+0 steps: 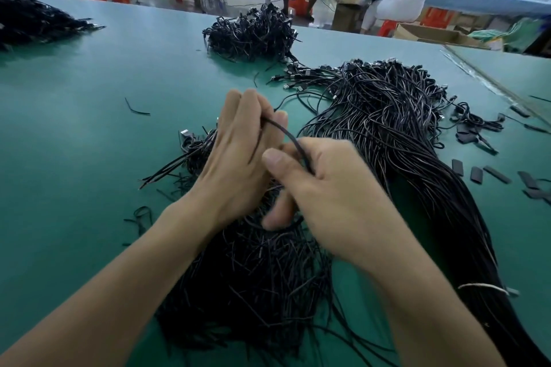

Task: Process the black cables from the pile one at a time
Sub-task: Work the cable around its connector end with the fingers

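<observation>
step: single cable [287, 135] mid-frame | left hand [238, 158] pinches, right hand [331, 197] grips it | next: draw clear of pile [253, 277]

Both bare forearms come up from the near edge of the bench, the left forearm [119, 283] slanting in from the near left corner, the right forearm [417, 292] from further right, and the hands meet over the middle. The left hand [235, 164] shows its back, fingers [247, 110] long and close together, pointing away, pinching one end of a black cable [287, 135]. The right hand [337, 194] curls round the cable's other stretch, its thumb [272, 158] laid out toward the left hand (one lower finger is blurred).
</observation>
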`<control>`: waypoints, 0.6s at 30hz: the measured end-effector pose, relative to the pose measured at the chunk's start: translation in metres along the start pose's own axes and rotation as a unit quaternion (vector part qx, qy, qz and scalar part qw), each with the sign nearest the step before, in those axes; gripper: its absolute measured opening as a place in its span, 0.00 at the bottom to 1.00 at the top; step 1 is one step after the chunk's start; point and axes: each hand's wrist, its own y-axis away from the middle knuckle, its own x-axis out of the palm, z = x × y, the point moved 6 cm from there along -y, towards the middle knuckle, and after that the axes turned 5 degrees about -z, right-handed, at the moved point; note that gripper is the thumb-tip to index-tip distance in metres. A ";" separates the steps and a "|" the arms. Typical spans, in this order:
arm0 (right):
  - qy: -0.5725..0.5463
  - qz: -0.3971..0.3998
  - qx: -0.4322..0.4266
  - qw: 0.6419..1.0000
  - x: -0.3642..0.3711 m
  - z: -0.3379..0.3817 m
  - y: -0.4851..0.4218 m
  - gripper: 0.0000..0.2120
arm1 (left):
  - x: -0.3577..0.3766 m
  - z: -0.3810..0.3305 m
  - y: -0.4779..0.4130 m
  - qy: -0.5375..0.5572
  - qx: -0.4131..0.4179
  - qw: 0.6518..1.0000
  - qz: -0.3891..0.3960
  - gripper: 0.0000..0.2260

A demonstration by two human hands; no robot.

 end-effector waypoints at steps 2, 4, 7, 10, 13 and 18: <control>-0.099 -0.025 0.002 0.995 -0.014 0.002 -0.002 0.13 | -0.004 0.003 -0.003 0.028 -0.025 0.999 -0.029 0.07; -0.175 -0.068 -0.002 0.982 -0.032 0.005 -0.003 0.15 | -0.011 0.002 -0.008 0.066 -0.028 0.996 -0.057 0.07; -0.170 -0.143 -0.009 0.975 -0.055 -0.001 -0.005 0.18 | -0.017 0.001 -0.009 0.124 -0.040 0.987 -0.089 0.09; -0.139 -0.204 0.012 0.969 -0.067 -0.014 -0.008 0.17 | -0.021 -0.009 -0.009 0.140 -0.015 0.985 -0.101 0.09; -0.154 -0.269 0.024 0.951 -0.076 -0.024 -0.009 0.16 | -0.018 -0.016 -0.009 0.146 -0.005 0.988 -0.041 0.11; -0.192 -0.370 0.049 0.908 -0.088 -0.048 -0.012 0.16 | 0.010 0.002 0.006 0.123 -0.208 0.936 0.255 0.28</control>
